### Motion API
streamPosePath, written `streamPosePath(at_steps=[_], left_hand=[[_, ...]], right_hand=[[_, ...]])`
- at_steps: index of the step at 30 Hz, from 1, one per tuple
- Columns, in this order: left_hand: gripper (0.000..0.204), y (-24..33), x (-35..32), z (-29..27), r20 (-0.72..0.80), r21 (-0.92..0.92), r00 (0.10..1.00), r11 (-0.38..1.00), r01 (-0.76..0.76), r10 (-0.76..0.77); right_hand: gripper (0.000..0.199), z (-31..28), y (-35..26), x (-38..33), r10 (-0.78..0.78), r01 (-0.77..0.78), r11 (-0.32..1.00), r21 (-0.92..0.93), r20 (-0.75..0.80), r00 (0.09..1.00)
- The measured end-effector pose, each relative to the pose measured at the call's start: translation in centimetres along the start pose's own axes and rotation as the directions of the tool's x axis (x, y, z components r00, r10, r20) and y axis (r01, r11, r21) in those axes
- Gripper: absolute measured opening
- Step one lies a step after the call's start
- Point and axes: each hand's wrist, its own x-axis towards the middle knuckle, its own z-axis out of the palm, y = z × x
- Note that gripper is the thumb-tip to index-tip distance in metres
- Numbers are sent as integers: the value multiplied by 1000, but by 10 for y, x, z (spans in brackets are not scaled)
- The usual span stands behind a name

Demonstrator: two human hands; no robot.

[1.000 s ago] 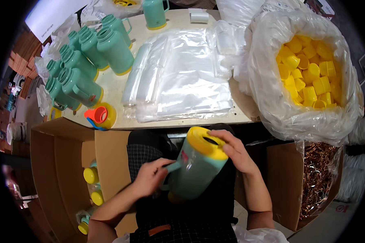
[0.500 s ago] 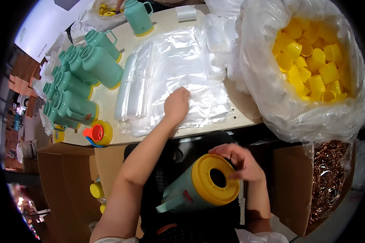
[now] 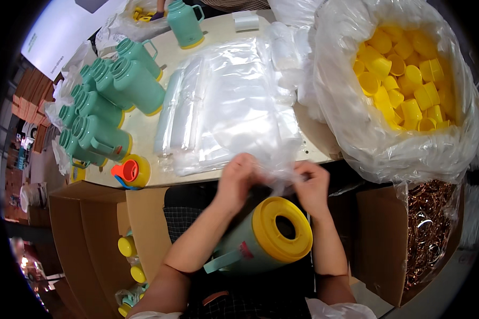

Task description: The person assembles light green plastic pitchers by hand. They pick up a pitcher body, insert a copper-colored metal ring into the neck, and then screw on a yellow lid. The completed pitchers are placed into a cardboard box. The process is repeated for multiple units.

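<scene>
Between my two hands is a clear plastic bag, pulled from the near edge of the bag stack on the table. My left hand pinches one side of it, and my right hand pinches the other. Below them, a green thermos jug leans across my lap, with its handle toward the lower left. The jug's yellow base ring faces up and has a dark round hole in the middle. Neither hand touches the jug.
Several green jugs stand at the table's left, near a yellow cap with a red ring. A large bag of yellow cups is at the right, above a carton of coppery metal pieces. An open carton sits lower left.
My left hand has drawn back from the bag stack to the table's near edge, bringing a bag. My right hand has left the jug's base and taken hold of the bag.
</scene>
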Motion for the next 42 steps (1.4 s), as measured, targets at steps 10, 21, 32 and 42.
streamPosePath(at_steps=[10, 21, 32, 42], left_hand=[[44, 53, -66, -5, 107, 505, 979, 839, -202, 172], [56, -34, -314, -81, -559, 795, 604, 574, 195, 569], [30, 186, -398, -374, -915, 378, 255, 883, 278, 312], [37, 69, -262, -516, -897, 47, 271, 534, 844, -350]], right_hand=[[19, 11, 28, -113, -123, 118, 992, -40, -476, 871], [70, 119, -7, -173, 347, -138, 938, -319, 859, 376], [65, 244, -82, -180, -205, -310, 931, 194, 979, -1], [36, 165, 14, -141, 491, -453, 845, -283, 747, 448]])
